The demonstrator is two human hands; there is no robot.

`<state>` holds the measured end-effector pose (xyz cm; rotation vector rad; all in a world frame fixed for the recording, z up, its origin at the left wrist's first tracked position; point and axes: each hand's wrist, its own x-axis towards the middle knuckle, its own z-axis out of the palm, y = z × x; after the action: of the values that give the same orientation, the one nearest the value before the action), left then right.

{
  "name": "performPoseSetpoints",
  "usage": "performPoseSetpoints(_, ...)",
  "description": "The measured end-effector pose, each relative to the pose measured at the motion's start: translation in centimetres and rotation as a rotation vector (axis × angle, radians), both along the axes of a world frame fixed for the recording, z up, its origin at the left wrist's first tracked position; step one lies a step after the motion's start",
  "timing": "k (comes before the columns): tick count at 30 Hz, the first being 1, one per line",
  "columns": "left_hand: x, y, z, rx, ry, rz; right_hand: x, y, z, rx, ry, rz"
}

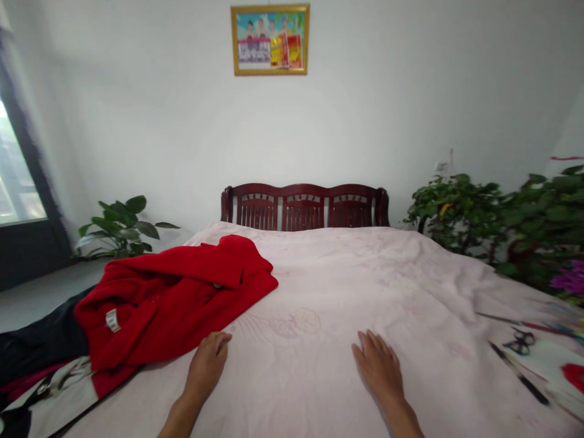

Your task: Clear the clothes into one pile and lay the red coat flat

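The left hand [206,365] and right hand [378,368] are resting open and empty on the pink bedspread [319,286]. The red fleece jacket [173,298] is lying just beside the left hand, its length running diagonally away.

Left hand [206,365] beside red jacket [168,304], right hand [378,368] on pink bedspread [319,286]

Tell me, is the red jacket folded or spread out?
Bunched up: the red jacket lies in lumpy folds on the bedcover, neither flat nor neatly folded.
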<state>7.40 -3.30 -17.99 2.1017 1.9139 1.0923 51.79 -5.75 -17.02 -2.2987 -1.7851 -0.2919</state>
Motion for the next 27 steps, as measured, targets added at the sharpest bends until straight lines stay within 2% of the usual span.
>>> performPoseSetpoints(6,-0.48,0.11,-0.29,-0.008,-0.092,-0.012,0.02,-0.02,-0.16,0.047,0.001,0.011)
performPoseSetpoints(13,-0.31,-0.19,0.19,-0.011,-0.099,-0.003,0.07,-0.13,-0.02,0.046,0.007,0.025)
performPoseSetpoints(22,-0.66,-0.03,-0.45,0.014,-0.085,-0.027,0.35,-0.02,-0.37,0.051,0.011,0.034)
performPoseSetpoints(27,-0.51,-0.15,-0.1,-0.013,-0.098,-0.02,0.34,-0.13,-0.02,0.03,0.026,0.03)
